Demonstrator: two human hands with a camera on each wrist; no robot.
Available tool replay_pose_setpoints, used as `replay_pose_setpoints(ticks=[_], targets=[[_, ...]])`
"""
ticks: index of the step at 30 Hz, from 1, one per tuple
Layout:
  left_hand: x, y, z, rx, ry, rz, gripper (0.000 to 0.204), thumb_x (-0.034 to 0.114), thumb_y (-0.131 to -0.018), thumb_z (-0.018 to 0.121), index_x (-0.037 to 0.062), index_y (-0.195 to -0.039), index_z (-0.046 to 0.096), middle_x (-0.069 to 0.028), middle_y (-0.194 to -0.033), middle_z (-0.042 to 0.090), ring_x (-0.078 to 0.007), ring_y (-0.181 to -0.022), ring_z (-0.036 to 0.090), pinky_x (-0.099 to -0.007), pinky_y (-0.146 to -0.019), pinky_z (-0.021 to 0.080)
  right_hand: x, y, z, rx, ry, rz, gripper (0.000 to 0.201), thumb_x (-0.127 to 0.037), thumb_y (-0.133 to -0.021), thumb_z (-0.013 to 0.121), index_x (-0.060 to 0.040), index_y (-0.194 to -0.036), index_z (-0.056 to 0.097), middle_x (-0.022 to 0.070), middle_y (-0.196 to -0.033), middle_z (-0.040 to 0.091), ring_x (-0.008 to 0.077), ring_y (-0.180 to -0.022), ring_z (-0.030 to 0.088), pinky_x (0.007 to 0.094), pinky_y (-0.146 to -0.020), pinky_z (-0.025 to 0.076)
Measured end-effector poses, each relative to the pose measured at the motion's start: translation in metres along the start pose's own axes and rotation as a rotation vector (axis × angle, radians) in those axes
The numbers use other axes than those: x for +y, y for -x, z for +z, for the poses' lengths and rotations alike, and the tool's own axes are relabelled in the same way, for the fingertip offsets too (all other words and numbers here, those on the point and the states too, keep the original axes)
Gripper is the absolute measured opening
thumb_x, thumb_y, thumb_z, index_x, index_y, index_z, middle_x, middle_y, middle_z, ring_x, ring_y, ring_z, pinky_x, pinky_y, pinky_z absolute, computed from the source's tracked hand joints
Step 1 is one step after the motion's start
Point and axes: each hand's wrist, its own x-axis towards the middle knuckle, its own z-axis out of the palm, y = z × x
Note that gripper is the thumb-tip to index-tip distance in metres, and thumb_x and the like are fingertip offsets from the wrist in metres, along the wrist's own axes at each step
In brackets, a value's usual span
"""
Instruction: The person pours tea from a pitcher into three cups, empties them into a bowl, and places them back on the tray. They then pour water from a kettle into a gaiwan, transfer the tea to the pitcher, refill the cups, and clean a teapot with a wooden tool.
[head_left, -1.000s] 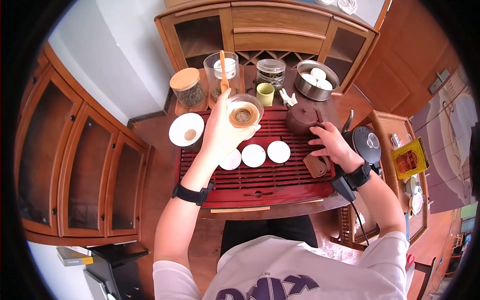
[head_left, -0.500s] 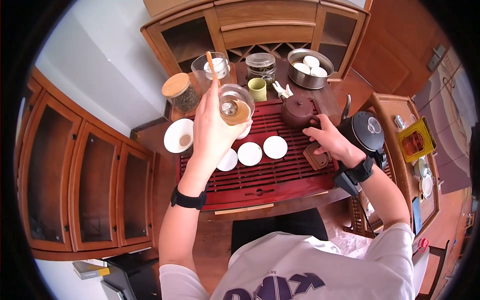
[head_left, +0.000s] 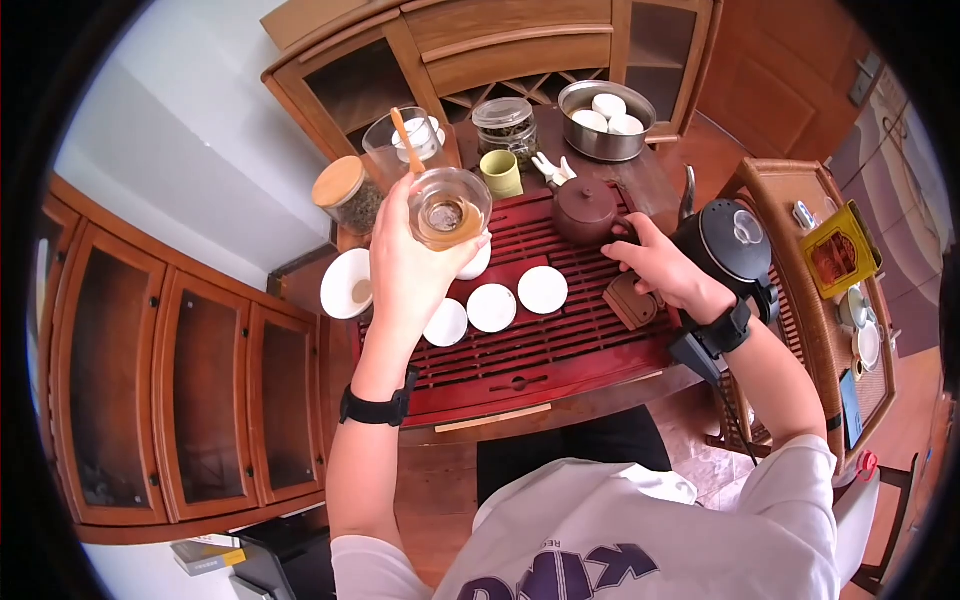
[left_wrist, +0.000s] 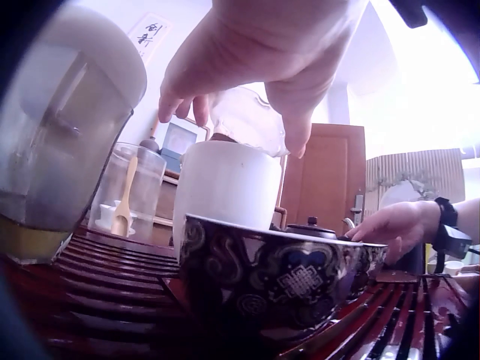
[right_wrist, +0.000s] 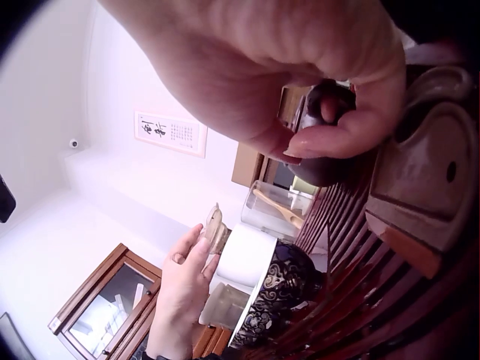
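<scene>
My left hand [head_left: 410,265] holds a glass tea strainer [head_left: 447,212] with a mesh centre, above a white cup [left_wrist: 225,180]. My right hand [head_left: 665,262] grips the handle of a brown clay teapot [head_left: 584,208], which rests on the red slatted tea tray [head_left: 515,385]. In the right wrist view, its thumb and fingers curl at the dark handle. Three small teacups [head_left: 543,290] with white insides stand in a row; in the left wrist view, the nearest cup is dark-patterned outside. A glass pitcher [left_wrist: 67,135] with yellowish liquid stands close by, hidden in the head view.
A white bowl [head_left: 345,280] sits at the tray's left. Behind are a wooden-lidded jar [head_left: 345,195], a clear container [head_left: 380,135], a green cup [head_left: 500,174] and a metal pot [head_left: 603,140]. A brown clay piece [head_left: 628,305] and black kettle [head_left: 728,240] lie rightward.
The head view has shifted. My left hand has moved the strainer a little left relative to the tray. My right fingers have closed in around the teapot's handle.
</scene>
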Motion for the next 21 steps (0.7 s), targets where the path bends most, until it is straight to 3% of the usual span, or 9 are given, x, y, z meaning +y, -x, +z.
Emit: replay_pose_setpoints(ticks=[1,3,6,16,21], targets=[[0.000,0.001,0.001,-0.003,-0.002,0.001,0.091,0.022,-0.063,0.093,-0.0030,-0.137,0.047,-0.0211,-0.131,0.057,-0.0339,-0.122,0.058,-0.0426,-0.103,0.047,0.002,0.000,0.000,0.005,-0.016,-0.030,0.057,-0.026,-0.088,0.070,-0.0013,-0.132,0.043,0.0063,-0.112,0.053,0.0111,-0.085,0.052,0.0256,-0.052,0.044],[0.000,0.003,0.003,-0.094,0.104,-0.153,0.095,0.028,-0.067,0.093,-0.0032,-0.142,0.044,-0.0205,-0.135,0.057,-0.0303,-0.124,0.057,-0.0397,-0.106,0.046,0.002,0.000,0.000,0.007,-0.012,-0.029,0.057,-0.025,-0.088,0.070,-0.0013,-0.132,0.043,0.0064,-0.112,0.053,0.0110,-0.084,0.052,0.0252,-0.051,0.043],[0.003,0.004,0.001,-0.152,0.063,-0.201,0.094,0.030,-0.070,0.092,-0.0055,-0.142,0.043,-0.0236,-0.138,0.055,-0.0306,-0.127,0.056,-0.0396,-0.107,0.045,0.001,0.001,0.001,0.011,-0.012,-0.036,0.057,-0.025,-0.088,0.070,-0.0012,-0.132,0.043,0.0066,-0.112,0.053,0.0108,-0.083,0.052,0.0248,-0.051,0.043],[-0.011,0.009,0.004,-0.235,-0.060,-0.190,0.099,0.040,-0.077,0.085,-0.0091,-0.147,0.034,-0.0301,-0.142,0.049,-0.0355,-0.133,0.051,-0.0419,-0.109,0.043,0.003,0.003,0.001,0.013,-0.020,-0.060,0.056,-0.023,-0.089,0.069,-0.0012,-0.133,0.043,0.0055,-0.103,0.055,0.0099,-0.080,0.053,0.0235,-0.050,0.043],[-0.014,0.010,0.007,-0.237,0.010,-0.215,0.102,0.036,-0.077,0.086,-0.0099,-0.148,0.030,-0.0307,-0.145,0.045,-0.0355,-0.135,0.049,-0.0423,-0.110,0.041,0.004,0.001,0.000,0.045,-0.058,-0.050,0.058,-0.024,-0.089,0.069,-0.0012,-0.135,0.042,0.0075,-0.110,0.053,0.0104,-0.081,0.054,0.0237,-0.050,0.044]])
